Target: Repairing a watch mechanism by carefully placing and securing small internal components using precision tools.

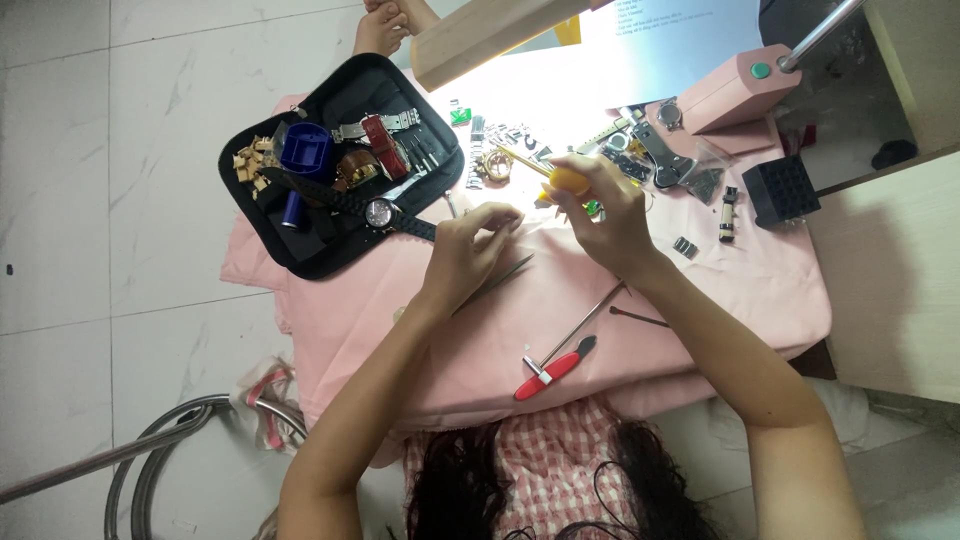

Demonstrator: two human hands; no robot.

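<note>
My right hand (605, 215) grips a yellow-handled screwdriver (568, 180), its thin shaft pointing up-left toward a small gold watch part (494, 166). My left hand (470, 245) hovers just to its left over the pink cloth (720, 290), fingertips pinched together; whatever sits between them is too small to make out. Slim metal tweezers (505, 275) lie on the cloth under the left wrist. The two hands are a few centimetres apart.
A black tool tray (330, 255) at the left holds watches, a blue holder and brown pieces. A red-handled small hammer (552, 368) and a thin pin tool (640, 319) lie near me. A pink lamp base (735, 92), a black block (781, 190) and someone's bare foot (382, 30) are farther off.
</note>
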